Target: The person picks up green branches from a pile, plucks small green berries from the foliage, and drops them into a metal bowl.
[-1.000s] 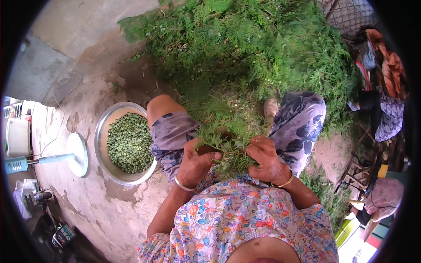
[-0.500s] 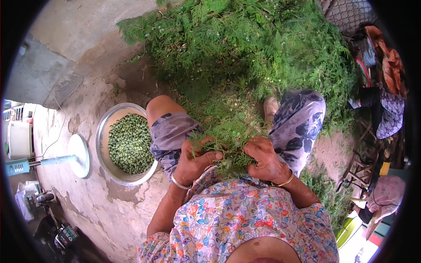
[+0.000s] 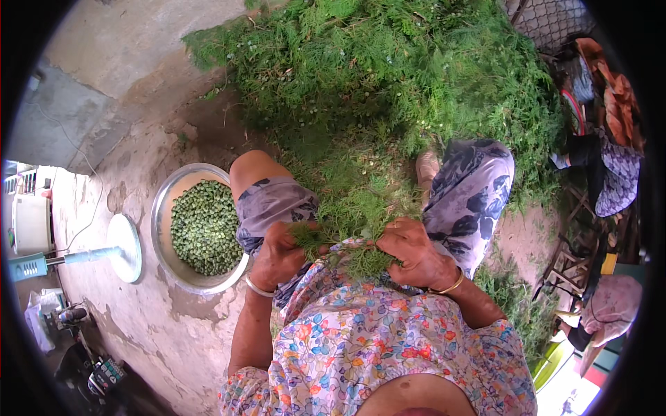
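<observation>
Over my lap, my right hand (image 3: 414, 254) grips a feathery green conifer sprig (image 3: 368, 260) between thumb and curled fingers. My left hand (image 3: 279, 255) is closed at the left side of the greenery, its fingertips turned inward and mostly hidden, so what they hold does not show. A gap now lies between the two hands, with fronds in it. To the left of my knee, a round metal basin (image 3: 161, 239) holds a heap of small green cones (image 3: 203, 227).
A large pile of cut conifer branches (image 3: 388, 76) spreads across the ground ahead of my feet. At left stands a pale fan (image 3: 125, 247) on a round base. Wooden stools (image 3: 572, 267) and cloths (image 3: 617, 184) are at right, with another person's partly visible clothing.
My left hand has moved left and slightly down, away from my right hand. The right hand has shifted a little left, still gripping the sprig.
</observation>
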`<state>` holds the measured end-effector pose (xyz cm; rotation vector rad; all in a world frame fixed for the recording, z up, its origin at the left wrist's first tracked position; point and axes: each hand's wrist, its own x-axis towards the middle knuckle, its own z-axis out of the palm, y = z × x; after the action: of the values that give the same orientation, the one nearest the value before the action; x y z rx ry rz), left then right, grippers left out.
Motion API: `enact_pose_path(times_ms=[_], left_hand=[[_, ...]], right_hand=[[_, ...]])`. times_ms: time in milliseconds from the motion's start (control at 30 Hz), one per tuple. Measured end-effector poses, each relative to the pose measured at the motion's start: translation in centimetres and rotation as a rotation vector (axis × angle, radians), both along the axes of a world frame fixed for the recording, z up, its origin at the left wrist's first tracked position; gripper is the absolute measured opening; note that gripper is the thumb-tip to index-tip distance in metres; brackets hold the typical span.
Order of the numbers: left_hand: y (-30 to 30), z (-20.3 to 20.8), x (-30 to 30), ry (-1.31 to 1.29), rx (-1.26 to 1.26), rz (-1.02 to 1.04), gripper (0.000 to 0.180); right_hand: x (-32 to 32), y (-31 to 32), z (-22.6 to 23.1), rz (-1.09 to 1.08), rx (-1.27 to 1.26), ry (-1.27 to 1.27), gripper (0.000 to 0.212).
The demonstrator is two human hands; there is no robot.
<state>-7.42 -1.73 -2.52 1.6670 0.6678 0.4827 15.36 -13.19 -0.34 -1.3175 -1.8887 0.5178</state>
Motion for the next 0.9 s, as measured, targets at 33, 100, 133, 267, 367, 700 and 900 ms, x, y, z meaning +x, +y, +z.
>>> enact_pose_path(times_ms=[33,100,133,267,367,700,900], left_hand=[[0.1,-0.2,-0.2,0.006,0.059,0.014,0.019],[0.7,-0.7,-0.6,0.012,0.117,0.030,0.019],[1.4,-1.0,-0.8,0.084,0.185,0.094,0.019],[2.8,-0.4,-2.3,-0.514,-0.628,0.264,0.022],[2.3,0.8,-1.9,-0.731,-0.870,0.370,0.027],[0.9,4.7,5.0,-0.054,0.244,-0.181,0.010],[0.8,3.6,5.3,-0.008,0.004,-0.268,0.012]], right_hand=[[-0.1,0.0,0.0,0.002,0.024,0.009,0.030],[-0.1,0.0,0.0,0.005,0.048,0.017,0.030],[0.1,-0.1,0.1,-0.028,0.001,0.015,0.030],[1.1,-0.7,0.5,-0.139,0.048,0.046,0.032],[1.3,-0.9,0.6,-0.114,-0.032,-0.014,0.034],[0.2,-0.3,0.5,-0.018,0.081,-0.213,0.026],[0.0,-0.3,0.1,0.047,-0.011,-0.261,0.034]])
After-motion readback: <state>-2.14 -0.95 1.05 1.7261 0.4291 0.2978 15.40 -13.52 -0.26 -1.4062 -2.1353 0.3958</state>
